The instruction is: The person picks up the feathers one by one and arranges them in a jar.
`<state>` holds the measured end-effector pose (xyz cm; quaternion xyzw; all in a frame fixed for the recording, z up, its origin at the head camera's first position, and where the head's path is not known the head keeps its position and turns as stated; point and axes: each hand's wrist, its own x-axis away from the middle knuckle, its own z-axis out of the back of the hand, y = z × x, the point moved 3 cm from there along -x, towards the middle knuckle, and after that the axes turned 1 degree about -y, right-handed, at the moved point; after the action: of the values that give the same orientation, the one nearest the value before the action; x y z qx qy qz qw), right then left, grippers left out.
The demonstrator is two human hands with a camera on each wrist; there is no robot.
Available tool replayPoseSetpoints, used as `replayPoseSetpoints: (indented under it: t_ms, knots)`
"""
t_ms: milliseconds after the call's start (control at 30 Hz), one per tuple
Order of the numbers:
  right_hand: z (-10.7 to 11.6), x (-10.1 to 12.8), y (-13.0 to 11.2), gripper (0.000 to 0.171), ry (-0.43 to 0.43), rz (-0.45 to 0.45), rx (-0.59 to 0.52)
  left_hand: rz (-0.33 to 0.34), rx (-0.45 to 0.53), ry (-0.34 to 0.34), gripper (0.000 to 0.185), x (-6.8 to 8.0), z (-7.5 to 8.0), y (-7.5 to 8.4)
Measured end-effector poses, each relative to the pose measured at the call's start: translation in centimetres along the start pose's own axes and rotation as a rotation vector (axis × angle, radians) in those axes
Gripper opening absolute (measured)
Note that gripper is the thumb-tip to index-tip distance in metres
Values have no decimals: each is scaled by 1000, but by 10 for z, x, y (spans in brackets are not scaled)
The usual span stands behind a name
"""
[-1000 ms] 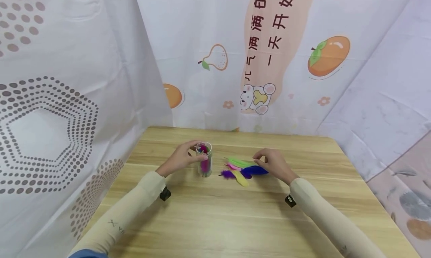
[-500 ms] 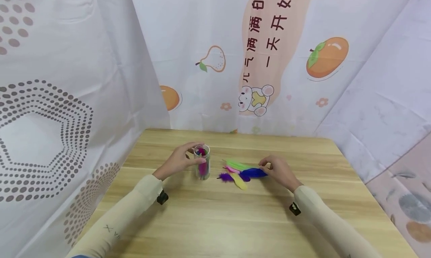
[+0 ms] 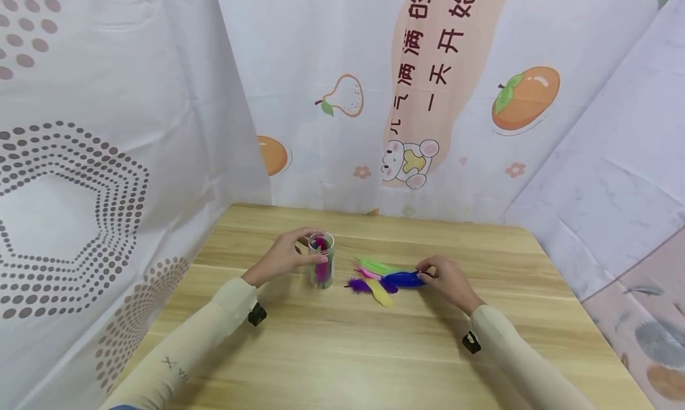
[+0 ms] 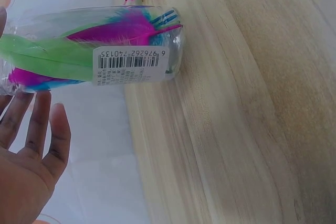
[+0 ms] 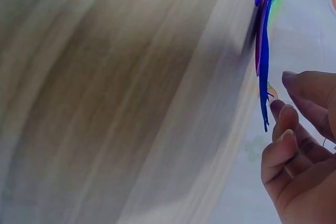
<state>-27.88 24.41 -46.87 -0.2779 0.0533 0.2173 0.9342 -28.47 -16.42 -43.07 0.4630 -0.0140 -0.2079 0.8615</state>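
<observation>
Right hand (image 3: 448, 279) lowered onto blue feather (image 3: 402, 278) (fingers pinching).

Open wooden tabletop (image 3: 374, 350) across the whole near half, from 4 to 8 o'clock of the feather pile (image 3: 382, 274): free passage for either hand. Clear plastic jar (image 3: 321, 267) standing upright at 9 o'clock of the pile, a narrow strip of bare wood between them. Left hand (image 3: 286, 254) wrapped round the jar, blocking approach from 9 o'clock. Right hand (image 3: 448, 277) at the blue feather (image 3: 404, 278), closing off 3 o'clock. Bare wood at 12 o'clock up to the printed curtain (image 3: 428, 101). Dotted curtain (image 3: 80, 178) walling the left edge, marbled sheet (image 3: 615, 178) the right.
</observation>
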Motion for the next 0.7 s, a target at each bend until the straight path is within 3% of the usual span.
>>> replayPoseSetpoints:
  t_ms: [700]
  knots:
    - [-6, 6, 17, 24, -72, -82, 39, 27, 32, 3, 68, 0, -1, 1]
